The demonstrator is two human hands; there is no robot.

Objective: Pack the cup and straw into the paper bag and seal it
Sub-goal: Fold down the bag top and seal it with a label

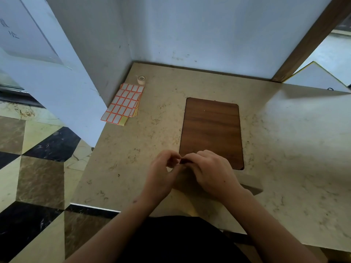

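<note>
My left hand (pixel 163 173) and my right hand (pixel 210 173) meet fingertip to fingertip over the near part of the counter. Both pinch a small piece (pixel 182 161) between them; it looks like a sticker, but it is too small to tell for sure. Under my right hand lies a tan paper bag (pixel 250 188), close in colour to the counter and mostly hidden by my hands and forearms. No cup or straw shows; whether they are inside the bag cannot be seen.
Sheets of red-bordered stickers (pixel 125 104) lie at the counter's far left, a small tape roll (pixel 141 80) behind them. A brown wooden panel (pixel 211 130) is set into the beige counter (pixel 294 149). White walls close the back and left; tiled floor lies at left.
</note>
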